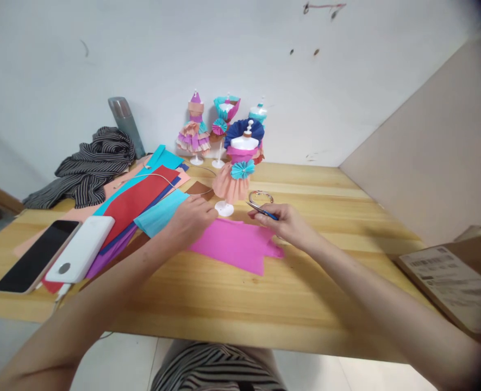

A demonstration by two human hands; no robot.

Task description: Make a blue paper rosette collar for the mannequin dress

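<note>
My right hand (293,225) grips a small pair of scissors (263,210) with metal blades and a blue part, tips pointing left. My left hand (193,218) is closed, knuckles up, over the left end of a bright pink paper sheet (234,244); what its fingers hold is hidden. A light blue paper strip (162,212) runs out beside that hand. Just beyond both hands stands a small white dress form (244,143) on a round base (224,208), wearing a pink top, a peach pleated skirt (231,183), a turquoise rosette (243,169) and a dark blue collar.
More dressed forms (195,130) stand against the wall. Left lie layered coloured papers (142,198), a white power bank (81,250), a phone (38,255), a striped cloth (95,160) and a bottle (126,125). A metal ring (261,196) lies behind the scissors. A cardboard box (454,282) sits right.
</note>
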